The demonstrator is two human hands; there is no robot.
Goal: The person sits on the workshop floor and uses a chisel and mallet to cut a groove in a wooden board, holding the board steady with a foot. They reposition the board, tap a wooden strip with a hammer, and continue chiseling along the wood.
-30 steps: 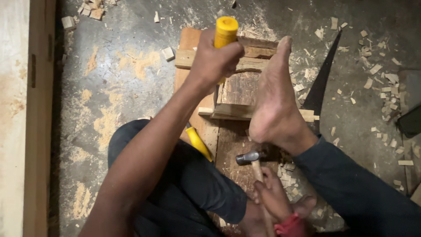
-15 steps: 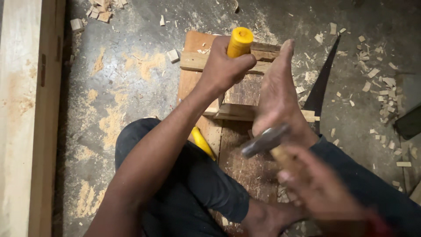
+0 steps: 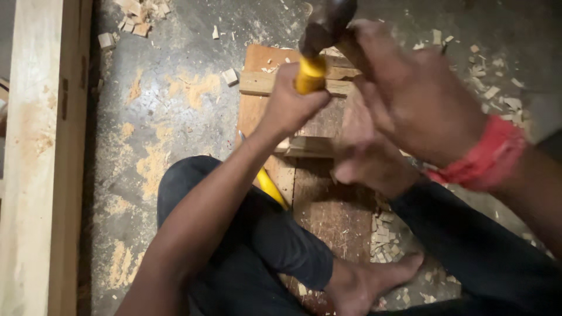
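Gripping the yellow chisel handle [image 3: 310, 75] in a closed fist, the left hand [image 3: 290, 108] holds it upright over the wooden workpiece [image 3: 319, 126] on the floor. The right hand [image 3: 418, 96], blurred, seems clenched on a hammer [image 3: 326, 23] whose dark head touches the handle's top.

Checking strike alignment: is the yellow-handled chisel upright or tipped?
Roughly upright: the left hand grips the chisel with its yellow handle end up, under the hammer head.

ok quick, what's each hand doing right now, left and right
Left hand: closed around the yellow chisel handle.
Right hand: closed on the hammer, whose head sits at the handle's top.
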